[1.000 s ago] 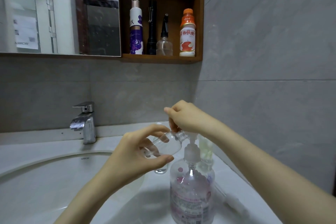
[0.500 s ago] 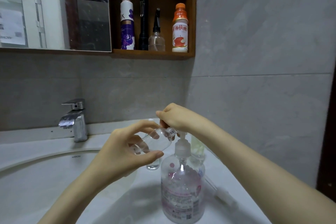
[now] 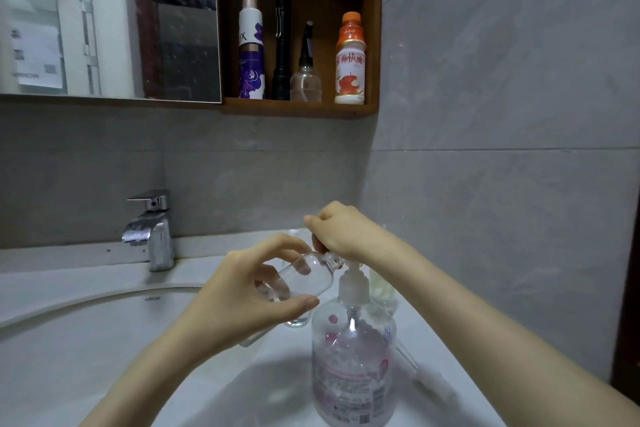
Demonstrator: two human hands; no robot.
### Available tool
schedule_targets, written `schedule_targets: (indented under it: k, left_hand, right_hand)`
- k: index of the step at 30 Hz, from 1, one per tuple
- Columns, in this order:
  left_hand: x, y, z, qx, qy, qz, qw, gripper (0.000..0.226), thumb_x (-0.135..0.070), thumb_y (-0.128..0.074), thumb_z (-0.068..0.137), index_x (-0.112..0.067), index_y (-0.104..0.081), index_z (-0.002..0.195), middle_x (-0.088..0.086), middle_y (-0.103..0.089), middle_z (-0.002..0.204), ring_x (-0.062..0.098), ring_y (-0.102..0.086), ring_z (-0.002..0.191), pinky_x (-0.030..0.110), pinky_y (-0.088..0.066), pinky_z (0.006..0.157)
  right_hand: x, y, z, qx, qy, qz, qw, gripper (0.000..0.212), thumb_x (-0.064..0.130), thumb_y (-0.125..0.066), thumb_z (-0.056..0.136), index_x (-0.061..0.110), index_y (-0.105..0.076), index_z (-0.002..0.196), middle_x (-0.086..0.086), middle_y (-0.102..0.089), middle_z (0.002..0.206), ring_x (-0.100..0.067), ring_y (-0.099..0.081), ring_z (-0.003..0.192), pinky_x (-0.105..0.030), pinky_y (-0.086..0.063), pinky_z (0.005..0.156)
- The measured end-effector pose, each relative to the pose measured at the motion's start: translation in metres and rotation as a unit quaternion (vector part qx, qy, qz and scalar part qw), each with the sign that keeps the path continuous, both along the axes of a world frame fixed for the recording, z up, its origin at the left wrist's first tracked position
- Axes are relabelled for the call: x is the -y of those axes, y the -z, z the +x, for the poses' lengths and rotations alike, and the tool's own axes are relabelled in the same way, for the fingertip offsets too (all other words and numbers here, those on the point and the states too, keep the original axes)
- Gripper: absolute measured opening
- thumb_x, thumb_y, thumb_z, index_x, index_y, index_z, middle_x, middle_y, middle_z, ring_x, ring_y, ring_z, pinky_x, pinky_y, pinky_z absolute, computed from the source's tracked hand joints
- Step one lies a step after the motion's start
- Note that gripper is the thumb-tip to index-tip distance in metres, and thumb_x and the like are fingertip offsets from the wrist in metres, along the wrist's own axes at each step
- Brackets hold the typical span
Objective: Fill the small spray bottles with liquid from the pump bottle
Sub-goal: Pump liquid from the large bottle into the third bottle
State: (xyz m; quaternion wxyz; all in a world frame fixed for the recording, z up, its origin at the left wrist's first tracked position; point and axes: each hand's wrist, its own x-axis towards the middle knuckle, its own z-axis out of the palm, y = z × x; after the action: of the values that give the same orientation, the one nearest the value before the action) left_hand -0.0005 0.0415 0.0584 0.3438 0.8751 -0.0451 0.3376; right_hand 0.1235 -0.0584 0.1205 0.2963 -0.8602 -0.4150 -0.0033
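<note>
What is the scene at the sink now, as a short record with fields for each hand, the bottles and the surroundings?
left hand: holds the small clear bottle, tilted, mouth toward the pump spout
right hand: on top of the pump head, fingers curled over it
pump bottle: upright on the counter, right of the basin
fill level of small clear bottle: hard to tell
faucet: behind the basin, on the left
shelf: four upright containers in a row
</note>
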Motion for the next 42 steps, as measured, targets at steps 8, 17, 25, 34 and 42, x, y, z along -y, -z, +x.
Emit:
schedule_targets:
  k: [8, 17, 25, 34, 42]
  left_hand:
    - [0.0005, -0.0006, -0.0022, 0.006, -0.005, 0.005, 1.0, 0.047, -0.051, -0.073, 0.055, -0.041, -0.057, 0.098, -0.017, -0.066, 0.095, 0.013, -0.064, 0.061, 0.036, -0.052, 0.067]
    - [0.0, -0.0008, -0.0028, 0.008, -0.004, 0.003, 1.0, 0.046, -0.052, -0.072, 0.055, -0.041, -0.058, 0.098, -0.018, -0.066, 0.096, 0.013, -0.065, 0.062, 0.039, -0.053, 0.068]
    - [0.0004, 0.0002, -0.0016, 0.01, -0.002, 0.001, 1.0, 0.048, -0.051, -0.073, 0.055, -0.041, -0.058, 0.099, -0.017, -0.066, 0.096, 0.014, -0.066, 0.062, 0.035, -0.053, 0.068]
    - [0.0006, 0.0016, -0.0004, 0.002, 0.003, 0.0, 1.0, 0.044, -0.049, -0.072, 0.054, -0.043, -0.058, 0.096, -0.016, -0.067, 0.094, 0.012, -0.065, 0.061, 0.034, -0.051, 0.067]
    - [0.0027, -0.0005, -0.002, 0.02, 0.004, -0.002, 1.0, 0.046, -0.05, -0.072, 0.056, -0.041, -0.057, 0.098, -0.017, -0.066, 0.094, 0.012, -0.066, 0.061, 0.033, -0.053, 0.068]
  right_hand:
    - [-0.0022, -0.002, -0.0003, -0.006, -0.001, -0.017, 1.0, 0.042, 0.027, -0.035, 0.101, 0.009, -0.049, 0.066, -0.008, -0.052, 0.066, -0.018, -0.048, 0.045, -0.023, -0.036, 0.044]
    - [-0.0047, -0.0023, -0.0003, -0.002, 0.003, -0.031, 1.0, 0.043, 0.028, -0.036, 0.1, 0.012, -0.051, 0.063, -0.005, -0.05, 0.067, -0.019, -0.047, 0.052, -0.024, -0.035, 0.048]
    - [-0.0022, -0.0009, 0.0014, -0.015, -0.005, -0.03, 0.999, 0.041, 0.026, -0.038, 0.099, 0.013, -0.05, 0.062, -0.002, -0.046, 0.062, -0.016, -0.041, 0.053, -0.027, -0.031, 0.048]
    - [0.0001, 0.003, -0.0003, -0.021, -0.008, -0.057, 0.998, 0.042, 0.028, -0.038, 0.1, 0.014, -0.049, 0.061, -0.002, -0.043, 0.059, -0.014, -0.037, 0.05, -0.025, -0.028, 0.047]
    - [-0.0022, -0.0025, 0.0022, -0.009, -0.005, -0.013, 1.0, 0.046, 0.028, -0.038, 0.099, 0.013, -0.052, 0.058, 0.0, -0.049, 0.06, -0.014, -0.042, 0.051, -0.025, -0.031, 0.048]
